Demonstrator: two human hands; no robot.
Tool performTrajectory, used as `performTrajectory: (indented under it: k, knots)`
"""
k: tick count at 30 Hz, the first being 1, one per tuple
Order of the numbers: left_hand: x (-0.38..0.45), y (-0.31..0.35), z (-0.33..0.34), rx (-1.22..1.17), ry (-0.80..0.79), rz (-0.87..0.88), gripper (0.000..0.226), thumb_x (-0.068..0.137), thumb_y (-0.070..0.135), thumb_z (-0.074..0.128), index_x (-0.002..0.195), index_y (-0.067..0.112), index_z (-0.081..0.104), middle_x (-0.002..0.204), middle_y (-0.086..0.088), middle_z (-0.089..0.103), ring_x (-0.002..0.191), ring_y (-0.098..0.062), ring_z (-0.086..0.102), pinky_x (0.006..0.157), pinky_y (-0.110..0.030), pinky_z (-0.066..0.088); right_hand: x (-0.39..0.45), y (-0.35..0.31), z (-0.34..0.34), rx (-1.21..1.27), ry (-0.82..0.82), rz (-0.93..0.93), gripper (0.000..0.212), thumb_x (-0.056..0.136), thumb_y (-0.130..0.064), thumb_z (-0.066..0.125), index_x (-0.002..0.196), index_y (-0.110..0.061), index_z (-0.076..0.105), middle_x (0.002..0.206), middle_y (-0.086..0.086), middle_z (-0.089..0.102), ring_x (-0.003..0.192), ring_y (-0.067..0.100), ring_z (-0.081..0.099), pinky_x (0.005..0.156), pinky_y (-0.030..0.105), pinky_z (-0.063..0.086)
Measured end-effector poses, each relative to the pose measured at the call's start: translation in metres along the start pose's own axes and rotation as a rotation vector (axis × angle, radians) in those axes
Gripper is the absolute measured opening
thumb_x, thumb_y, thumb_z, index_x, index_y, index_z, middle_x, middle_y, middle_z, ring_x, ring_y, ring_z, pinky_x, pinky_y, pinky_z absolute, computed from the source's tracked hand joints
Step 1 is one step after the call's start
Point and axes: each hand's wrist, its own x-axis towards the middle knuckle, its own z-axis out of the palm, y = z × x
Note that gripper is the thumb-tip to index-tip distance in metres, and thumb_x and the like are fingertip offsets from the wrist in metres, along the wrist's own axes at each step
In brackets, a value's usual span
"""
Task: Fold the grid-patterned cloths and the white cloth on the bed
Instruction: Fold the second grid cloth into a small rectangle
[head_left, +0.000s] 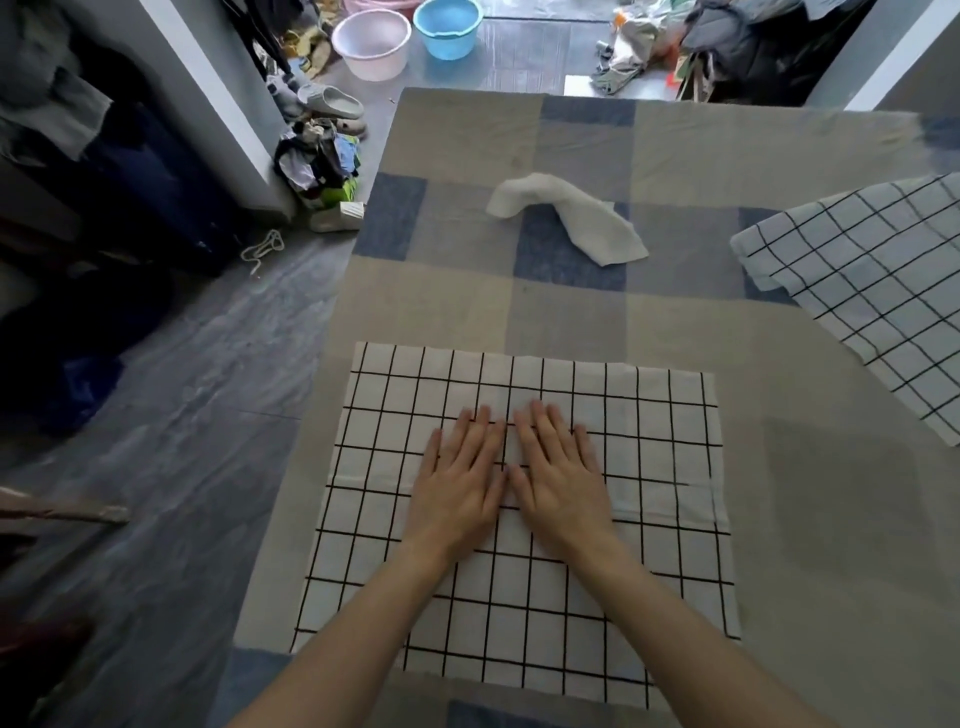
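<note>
While the left hand (457, 486) and right hand (558, 478) press flat, fingers straight, on the near grid-patterned cloth (649, 519) spread on the bed (571, 322), a crumpled white cloth (576, 215) lies beyond, second grid-patterned cloth (872, 291) at right, basins (371, 44) on the floor.

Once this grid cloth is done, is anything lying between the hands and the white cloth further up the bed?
Nothing visible. Both hands, left and right, press flat on the near grid cloth. Beyond its far edge lies only bare bedsheet up to the white cloth. The second grid cloth lies off to the right, clear of that path.
</note>
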Motion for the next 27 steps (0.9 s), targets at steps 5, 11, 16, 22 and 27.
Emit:
performTrajectory:
  k: [5, 11, 16, 22, 27]
  knots:
    - [0.003, -0.029, -0.009, -0.026, 0.024, -0.099, 0.06, 0.098, 0.046, 0.018, 0.154, 0.031, 0.001, 0.162, 0.006, -0.009, 0.148, -0.011, -0.013, 0.12, -0.042, -0.002, 0.0, 0.036, -0.014, 0.014, 0.04, 0.183, 0.061, 0.099, -0.044, 0.023, 0.154, -0.026, 0.004, 0.162, -0.004, -0.003, 0.147, 0.01, -0.01, 0.12, 0.043, -0.001]
    - [0.037, -0.019, -0.02, -0.084, 0.064, -0.192, 0.063, 0.096, 0.043, 0.019, 0.154, 0.027, 0.003, 0.162, 0.002, -0.01, 0.147, -0.013, -0.017, 0.12, -0.045, -0.005, 0.009, 0.056, -0.026, 0.026, 0.078, 0.367, 0.061, 0.098, -0.04, 0.022, 0.154, -0.022, 0.007, 0.162, 0.001, -0.001, 0.148, 0.015, -0.008, 0.12, 0.049, 0.0]
    - [0.066, 0.037, -0.012, -0.163, 0.018, 0.076, 0.061, 0.096, 0.036, 0.017, 0.155, 0.026, 0.003, 0.162, 0.005, -0.006, 0.147, -0.009, -0.013, 0.121, -0.041, 0.0, 0.042, 0.01, -0.028, 0.091, 0.113, 0.266, 0.056, 0.099, -0.034, 0.022, 0.152, -0.017, 0.019, 0.161, 0.005, 0.01, 0.149, 0.021, 0.004, 0.119, 0.052, 0.011]
    - [0.065, -0.027, -0.015, -0.013, 0.019, 0.041, 0.058, 0.098, 0.044, 0.02, 0.154, 0.034, 0.007, 0.162, 0.007, -0.003, 0.148, -0.011, -0.009, 0.12, -0.041, 0.001, 0.028, 0.067, -0.029, 0.011, 0.077, 0.317, 0.057, 0.1, -0.04, 0.025, 0.153, -0.026, 0.011, 0.162, -0.001, 0.006, 0.148, 0.013, -0.003, 0.12, 0.046, 0.001]
    - [0.048, -0.099, -0.026, -0.026, 0.041, -0.119, 0.06, 0.096, 0.048, 0.014, 0.154, 0.032, 0.008, 0.163, 0.004, -0.002, 0.148, -0.011, -0.01, 0.12, -0.043, 0.002, -0.002, 0.117, -0.039, -0.034, 0.156, 0.452, 0.06, 0.095, -0.039, 0.026, 0.151, -0.018, 0.025, 0.161, 0.007, 0.015, 0.148, 0.02, 0.011, 0.118, 0.047, 0.01]
